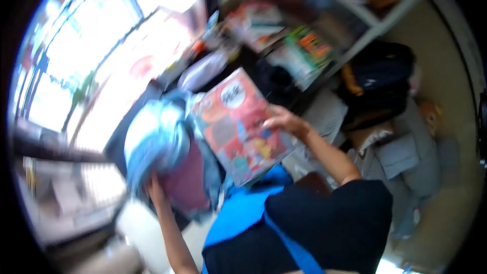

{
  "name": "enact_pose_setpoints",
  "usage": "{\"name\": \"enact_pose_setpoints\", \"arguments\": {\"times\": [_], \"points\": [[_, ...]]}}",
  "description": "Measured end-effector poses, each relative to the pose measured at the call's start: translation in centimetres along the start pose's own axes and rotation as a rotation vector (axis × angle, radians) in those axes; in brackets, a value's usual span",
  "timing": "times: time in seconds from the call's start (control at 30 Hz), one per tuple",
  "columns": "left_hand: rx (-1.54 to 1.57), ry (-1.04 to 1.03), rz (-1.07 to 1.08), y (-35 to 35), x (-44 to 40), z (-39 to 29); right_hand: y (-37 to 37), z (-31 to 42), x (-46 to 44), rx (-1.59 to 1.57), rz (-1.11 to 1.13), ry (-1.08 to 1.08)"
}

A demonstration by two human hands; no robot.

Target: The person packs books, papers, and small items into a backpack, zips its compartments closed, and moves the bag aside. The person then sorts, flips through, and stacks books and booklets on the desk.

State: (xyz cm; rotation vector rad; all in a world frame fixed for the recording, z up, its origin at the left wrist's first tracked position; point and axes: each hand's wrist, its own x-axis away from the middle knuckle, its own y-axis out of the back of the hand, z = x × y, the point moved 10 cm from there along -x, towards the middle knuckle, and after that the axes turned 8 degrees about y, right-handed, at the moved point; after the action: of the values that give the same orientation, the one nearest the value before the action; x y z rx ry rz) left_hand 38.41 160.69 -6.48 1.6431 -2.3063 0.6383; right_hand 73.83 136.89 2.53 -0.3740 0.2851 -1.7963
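A picture book with a pinkish-red patterned cover and a white circle of dark lettering is in my right hand. My thumb lies over its right edge, and the book is tilted above the desk. To its left lies a light blue cloth bag, bulky and crumpled, with a dull pink part showing. At the bag's lower left edge, my left hand grips the cloth, its fingers partly hidden in the folds and blurred.
Books and papers are piled at the back of the dark desk, near a pale lavender pouch. White shelving stands at upper right. A black backpack rests on a grey seat to the right. Bright windows fill the left.
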Motion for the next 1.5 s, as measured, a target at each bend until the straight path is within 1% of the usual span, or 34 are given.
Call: {"name": "enact_pose_setpoints", "arguments": {"times": [0.03,0.07,0.1,0.13,0.17,0.2,0.23,0.27,0.37,0.4,0.47,0.53,0.6,0.67,0.7,0.73,0.8,0.83,0.87,0.9,0.93,0.97,1.0,1.03,1.07,1.1,1.17,1.2,1.23,1.27,1.37,1.43,1.47,1.5], "points": [[0.06,-0.109,0.101,-0.5,-0.5,2.7,1.7,0.9,0.5,-0.003,0.0,0.08],[0.049,0.076,0.121,-4.2,3.8,3.0,3.5,0.6,0.8,0.056,-0.068,0.084],[-0.157,0.19,0.035,-3.7,3.1,6.3,6.3,0.6,0.1,0.106,-0.096,0.144],[-0.506,0.455,0.276,-1.9,2.2,13.0,7.9,0.7,-0.1,0.113,-0.182,0.14],[-0.461,0.544,0.519,-9.6,8.1,9.5,9.3,-1.7,-1.3,-0.052,-0.127,0.118],[-0.477,0.642,0.692,-11.7,10.1,11.5,11.2,-2.9,-1.9,-0.094,-0.153,0.098],[-0.788,0.531,0.777,-14.8,11.5,10.2,13.1,-4.4,-3.0,-0.141,-0.164,0.102],[-0.868,0.409,0.921,-17.2,11.4,10.5,14.8,-6.2,-4.0,-0.188,-0.175,0.101],[-0.659,0.371,0.83,-21.5,8.1,11.1,16.7,-10.6,-5.5,-0.31,-0.225,-0.052],[-0.628,0.306,0.769,-23.3,7.1,10.3,17.0,-11.8,-6.2,-0.366,-0.159,-0.069],[-0.603,0.257,0.703,-26.6,6.1,9.2,18.2,-11.7,-6.1,-0.258,-0.175,-0.109],[-0.573,0.262,0.724,-30.2,6.1,8.7,21.1,-14.3,-7.1,-0.016,-0.132,-0.124],[-0.557,0.331,0.722,-33.7,5.6,8.5,23.1,-16.1,-7.3,0.127,-0.149,-0.173],[-0.53,0.25,0.807,-39.1,4.3,6.9,23.0,-14.2,-7.6,0.454,-0.062,-0.118],[-0.582,0.168,0.852,-41.8,3.1,6.1,24.0,-16.2,-8.7,0.533,0.018,-0.042],[-0.474,0.155,0.928,-45.9,3.3,4.0,24.2,-14.7,-7.9,0.518,0.019,-0.048],[-0.538,-0.028,1.034,-53.8,2.6,-0.4,21.8,-4.9,-5.9,0.87,0.213,0.101],[-0.593,-0.161,1.042,-57.9,2.4,-2.7,21.8,0.3,-5.5,0.815,0.226,0.173],[-0.583,-0.134,1.008,-61.3,2.5,-4.6,22.6,5.3,-5.5,0.764,0.238,0.241],[-0.607,-0.17,1.05,-65.1,2.0,-5.7,23.8,13.2,-4.0,1.068,0.094,0.734],[-0.663,-0.193,1.055,-68.6,2.0,-7.0,28.4,17.8,-4.2,0.979,-0.019,0.504],[-0.579,-0.181,1.077,-71.8,0.6,-7.4,30.9,25.8,-1.7,1.049,-0.268,0.591],[-0.509,-0.139,1.086,-75.0,0.4,-8.0,34.0,32.0,0.2,0.805,-0.378,0.881],[-0.521,-0.106,1.055,-78.2,0.4,-8.8,36.6,36.7,2.3,0.835,-0.569,0.763],[-0.507,-0.105,1.003,-81.6,-1.0,-9.1,40.4,40.7,4.8,1.11,-0.893,0.649],[-0.493,-0.102,0.951,-84.7,-2.4,-9.2,43.5,43.5,6.1,1.258,-0.969,0.805],[-0.29,-0.083,0.95,-89.9,-2.6,-10.0,47.3,46.2,8.6,1.402,-1.302,0.945],[-0.234,-0.043,0.919,-92.8,-4.6,-9.2,47.5,46.6,8.7,1.4,-1.299,0.948],[-0.179,0.001,0.889,-95.3,-6.4,-8.2,48.4,46.6,8.9,1.29,-1.292,0.863],[-0.179,0.003,0.887,-97.2,-6.5,-8.0,49.4,46.3,9.0,1.182,-1.284,0.775],[-0.064,0.071,0.876,-101.4,-6.4,-6.9,50.9,45.3,8.8,1.108,-1.286,0.656],[0.056,0.037,0.812,-102.4,-6.1,-7.6,50.9,45.0,8.0,1.163,-1.261,0.564],[0.048,0.047,0.816,-103.0,-5.9,-7.7,51.2,44.5,7.6,1.215,-1.23,0.476],[-0.013,0.013,0.726,-102.8,-6.2,-8.2,51.5,44.3,7.1,1.274,-1.191,0.488]]}}
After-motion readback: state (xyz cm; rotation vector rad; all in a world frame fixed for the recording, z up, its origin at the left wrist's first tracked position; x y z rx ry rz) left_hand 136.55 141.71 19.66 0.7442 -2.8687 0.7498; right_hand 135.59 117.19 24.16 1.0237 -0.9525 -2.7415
